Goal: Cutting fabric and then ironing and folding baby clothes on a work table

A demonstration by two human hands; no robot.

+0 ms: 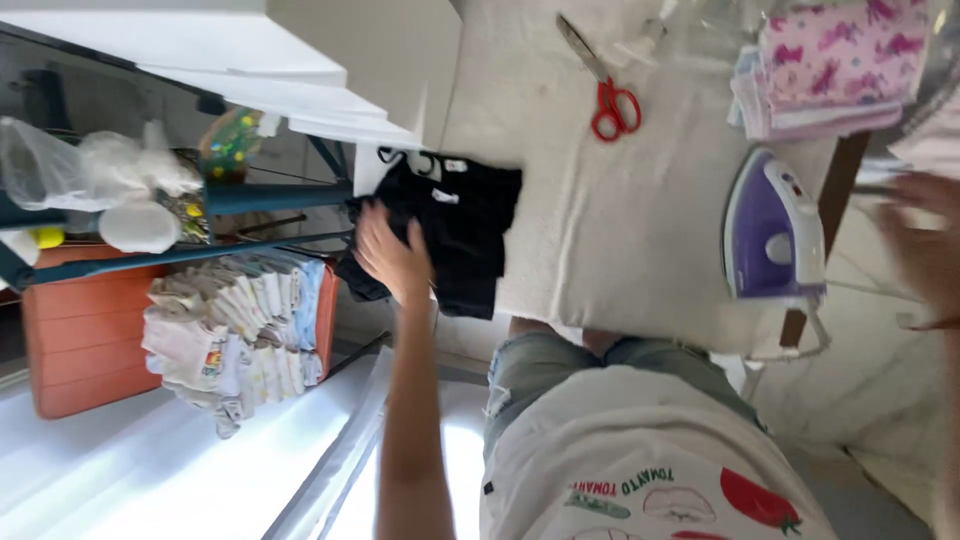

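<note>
The left hand [392, 255] presses flat, grip released, on a black garment [455, 235] at the worktop's [620, 230] edge; soft, light cloth, best pinched at its hem. The blurred right hand [925, 250] seems open beside the purple iron [772, 228]. Farther off lie red scissors [608, 90].

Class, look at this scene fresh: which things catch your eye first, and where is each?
The left hand presses a black garment at the left edge of the cream ironing surface. A purple-and-white iron stands to the right, and red-handled scissors lie near the top. The right hand is blurred at the right edge.
</note>
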